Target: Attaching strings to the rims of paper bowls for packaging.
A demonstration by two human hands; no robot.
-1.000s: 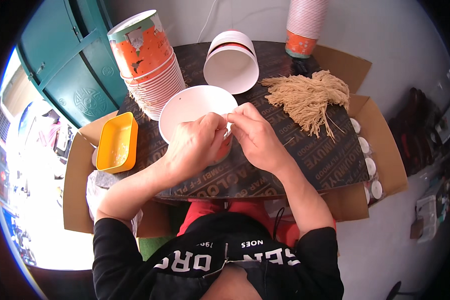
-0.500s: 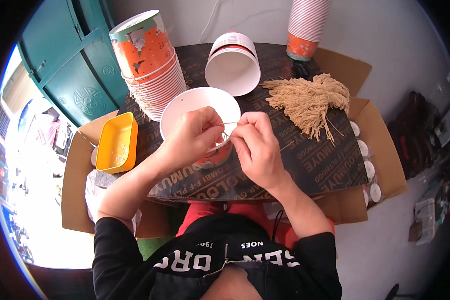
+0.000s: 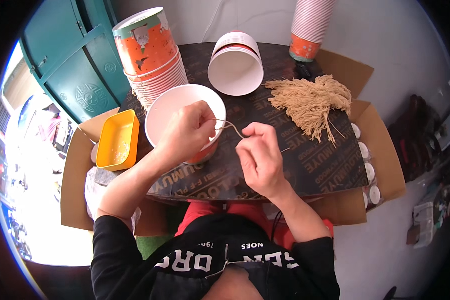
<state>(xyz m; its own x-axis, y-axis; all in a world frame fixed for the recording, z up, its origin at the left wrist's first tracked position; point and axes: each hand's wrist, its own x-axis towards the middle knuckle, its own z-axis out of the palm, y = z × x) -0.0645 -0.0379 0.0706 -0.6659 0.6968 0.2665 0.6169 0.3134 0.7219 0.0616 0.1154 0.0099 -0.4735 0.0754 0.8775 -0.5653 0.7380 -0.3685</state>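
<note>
A thin tan string [image 3: 233,128] runs in a slack curve between my two hands. My left hand [image 3: 186,131] pinches one end at the right rim of a white-lined paper bucket [image 3: 161,111], covering part of it. The bucket tilts with its wide mouth up, and some of its orange outside shows below my fingers. My right hand [image 3: 260,159], closed on the string, is held over the table to the right of the bucket and apart from it. A short string end pokes out past its knuckles. Whether the string passes through the bucket wall is hidden.
The dark printed tabletop [image 3: 305,170] holds a tall bucket stack [image 3: 155,55], white buckets lying sideways [image 3: 236,70] and a bundle of tan strings [image 3: 310,102]. At the left sits a yellow tray [image 3: 117,140]. Another bucket stack [image 3: 305,45] stands far right; an open carton [image 3: 380,150] flanks the table.
My right hand has drawn right and slightly down, away from the left, and the string between them now shows longer. The bucket and my left hand have shifted a little left.
</note>
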